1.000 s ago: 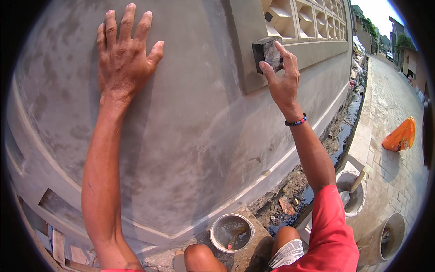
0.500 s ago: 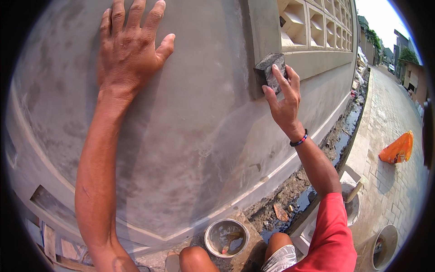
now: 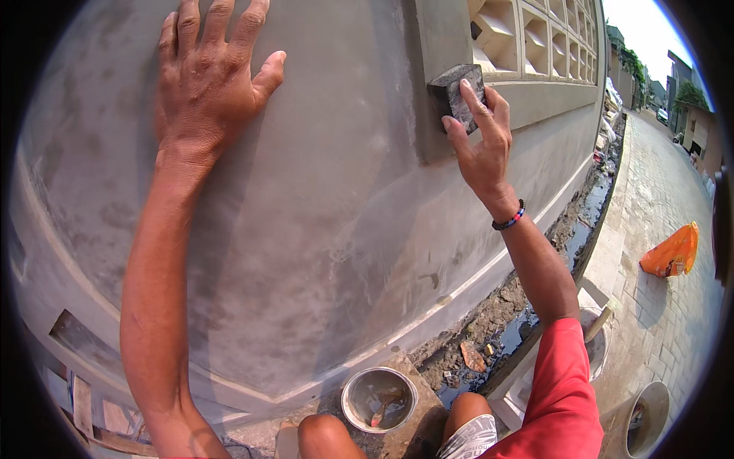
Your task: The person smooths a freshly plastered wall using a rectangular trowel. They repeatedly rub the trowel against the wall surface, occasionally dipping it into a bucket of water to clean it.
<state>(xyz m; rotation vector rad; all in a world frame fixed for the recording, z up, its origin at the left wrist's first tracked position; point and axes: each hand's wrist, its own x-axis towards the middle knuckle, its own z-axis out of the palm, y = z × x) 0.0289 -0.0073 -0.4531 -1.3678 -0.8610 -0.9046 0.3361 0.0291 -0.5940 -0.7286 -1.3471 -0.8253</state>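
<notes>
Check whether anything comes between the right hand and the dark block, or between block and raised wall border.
Nothing visible does: the right hand grips the dark block directly, and the block appears to rest against the raised border.

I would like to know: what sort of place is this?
It is outdoors, probably a small roadside building site: there is a smooth grey cement-like wall, a round pale-rimmed bucket holding liquid near its foot, and a long pale-grey block-paved lane.
</notes>
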